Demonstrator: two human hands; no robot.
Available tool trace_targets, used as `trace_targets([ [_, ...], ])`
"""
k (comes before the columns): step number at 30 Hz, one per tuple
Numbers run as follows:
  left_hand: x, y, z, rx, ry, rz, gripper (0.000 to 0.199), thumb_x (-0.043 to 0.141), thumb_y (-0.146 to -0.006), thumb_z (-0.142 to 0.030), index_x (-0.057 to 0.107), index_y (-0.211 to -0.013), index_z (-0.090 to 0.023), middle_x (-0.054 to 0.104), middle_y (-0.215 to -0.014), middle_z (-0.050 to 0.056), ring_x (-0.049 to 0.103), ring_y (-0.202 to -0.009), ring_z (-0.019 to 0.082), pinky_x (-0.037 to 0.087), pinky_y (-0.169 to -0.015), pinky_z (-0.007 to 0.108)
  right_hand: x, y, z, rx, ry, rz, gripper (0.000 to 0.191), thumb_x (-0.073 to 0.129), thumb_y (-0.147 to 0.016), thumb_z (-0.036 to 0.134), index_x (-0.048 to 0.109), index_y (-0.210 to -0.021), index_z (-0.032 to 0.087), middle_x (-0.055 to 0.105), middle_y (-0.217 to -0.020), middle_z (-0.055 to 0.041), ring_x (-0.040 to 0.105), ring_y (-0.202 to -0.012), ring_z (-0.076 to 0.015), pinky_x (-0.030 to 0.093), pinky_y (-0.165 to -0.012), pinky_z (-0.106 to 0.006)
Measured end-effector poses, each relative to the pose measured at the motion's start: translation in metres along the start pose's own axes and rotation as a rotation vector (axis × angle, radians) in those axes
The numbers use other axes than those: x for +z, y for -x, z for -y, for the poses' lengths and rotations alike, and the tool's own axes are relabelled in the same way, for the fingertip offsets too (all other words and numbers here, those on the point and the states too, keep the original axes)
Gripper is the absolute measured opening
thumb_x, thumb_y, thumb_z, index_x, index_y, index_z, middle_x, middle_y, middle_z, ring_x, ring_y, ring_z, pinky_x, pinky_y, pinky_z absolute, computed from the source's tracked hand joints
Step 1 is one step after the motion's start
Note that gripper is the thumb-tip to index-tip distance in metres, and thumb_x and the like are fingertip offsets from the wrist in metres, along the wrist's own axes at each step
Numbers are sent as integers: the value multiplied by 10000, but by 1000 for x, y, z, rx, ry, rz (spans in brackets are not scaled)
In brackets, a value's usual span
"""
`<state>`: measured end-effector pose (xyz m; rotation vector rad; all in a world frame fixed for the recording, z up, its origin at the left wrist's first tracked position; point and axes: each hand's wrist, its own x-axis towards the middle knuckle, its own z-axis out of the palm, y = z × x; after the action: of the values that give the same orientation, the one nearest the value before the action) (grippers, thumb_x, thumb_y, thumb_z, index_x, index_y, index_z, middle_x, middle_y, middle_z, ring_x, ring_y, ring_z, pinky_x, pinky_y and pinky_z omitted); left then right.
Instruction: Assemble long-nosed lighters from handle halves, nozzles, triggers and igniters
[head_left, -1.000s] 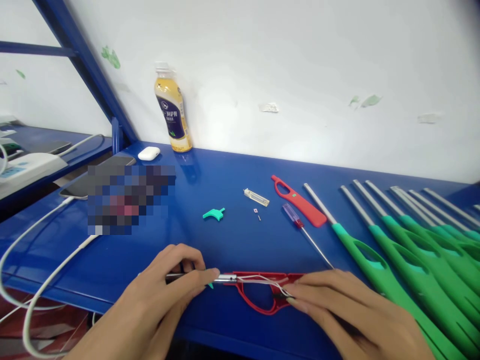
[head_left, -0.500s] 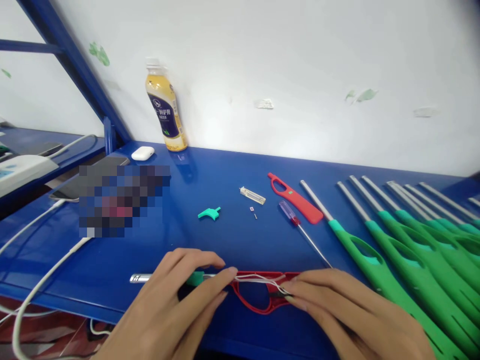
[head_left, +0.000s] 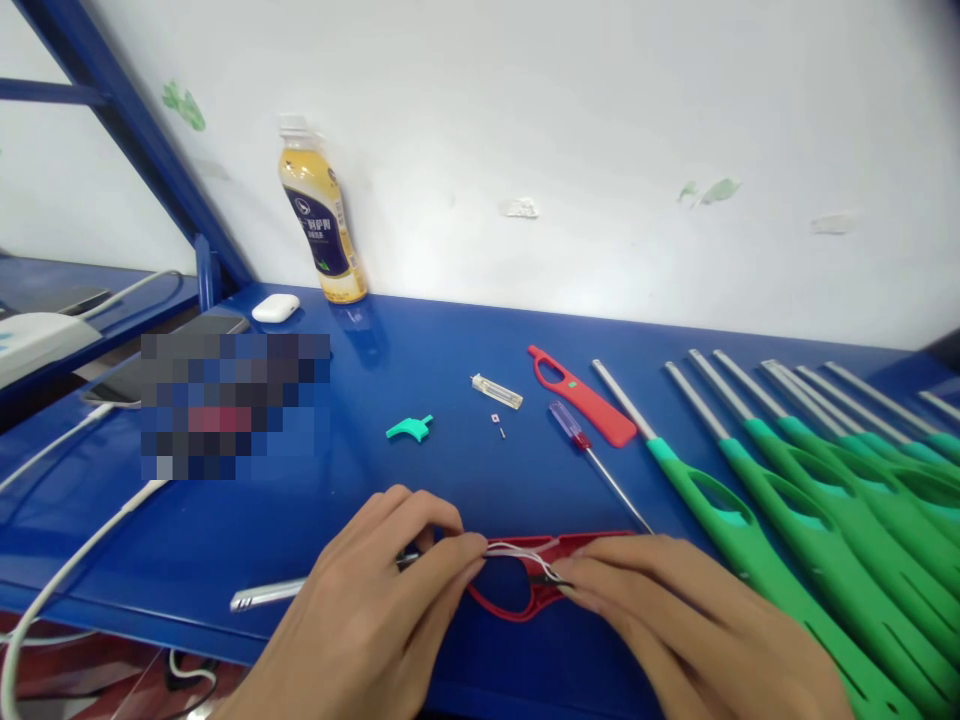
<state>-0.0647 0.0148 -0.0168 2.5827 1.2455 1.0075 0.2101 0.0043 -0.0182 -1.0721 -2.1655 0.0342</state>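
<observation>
A red half-shell of a lighter housing [head_left: 517,607], open side up, lies near the table's front edge between my hands. Thin white wires [head_left: 517,550] run across it to a black part by my right fingertips. My left hand [head_left: 382,590] is closed, thumb and finger pinching the wires at the shell's left end. From under that hand a silver metal tube [head_left: 268,594] sticks out, tilted towards the front edge. My right hand [head_left: 675,610] is closed over the shell's right part, fingertips at the wire ends; what lies beneath is hidden.
Beyond my hands lie a teal trigger [head_left: 411,429], a clear fuel tank [head_left: 497,391], tiny parts [head_left: 498,425], another red half-shell [head_left: 585,400] and a screwdriver [head_left: 577,430]. Several green lighters [head_left: 757,540] fill the right. A bottle [head_left: 322,220], white case [head_left: 276,308] and phone [head_left: 112,385] stand left.
My left hand has shifted slightly right, and the metal tube's outer end has swung left and towards the front edge. Both hands keep their closed grips. The view has moved a little.
</observation>
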Motion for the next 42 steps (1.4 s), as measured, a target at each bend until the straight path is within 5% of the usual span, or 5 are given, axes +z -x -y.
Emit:
trace_targets([
  [14,-29,22,11,-34,-156,-13,237,608,-1140,-253,699,-1344,-333,719,-1276,-46,689,-1162,113,479,-1102,234,-3,-3,-7,-83,55,65,303,522,-1195,288,819,-1212,344,858,-1098,86,829,-937,-42,604,-916,-84],
  [22,-26,28,18,-68,-134,96,318,520,-1150,-193,718,-1317,-376,751,-1237,-63,762,-1026,88,581,-911,187,2,-4,-3,-9,29,35,374,471,-1213,315,839,-1157,353,858,-1071,52,829,-906,-77,639,-842,-135],
  [33,-25,26,15,-142,-90,213,396,461,-1137,-109,701,-1334,-354,689,-1276,-8,757,-1066,97,621,-916,190,-1,3,-10,-57,11,113,314,521,-1174,227,805,-1253,334,850,-1158,57,828,-993,-63,610,-971,-114],
  [39,-20,24,16,-52,-200,-26,522,465,-1024,-36,760,-1255,-400,663,-1167,-5,712,-911,109,582,-727,188,-1,3,-9,-50,-13,79,305,520,-1180,249,801,-1238,352,846,-1134,80,820,-979,-45,594,-969,-93],
  [42,-20,26,18,-42,-238,-27,549,440,-1037,-52,753,-1297,-421,698,-1128,-16,710,-881,115,582,-742,199,0,-1,-9,-39,-18,71,304,517,-1186,261,804,-1233,354,847,-1123,80,820,-976,-45,594,-970,-96],
])
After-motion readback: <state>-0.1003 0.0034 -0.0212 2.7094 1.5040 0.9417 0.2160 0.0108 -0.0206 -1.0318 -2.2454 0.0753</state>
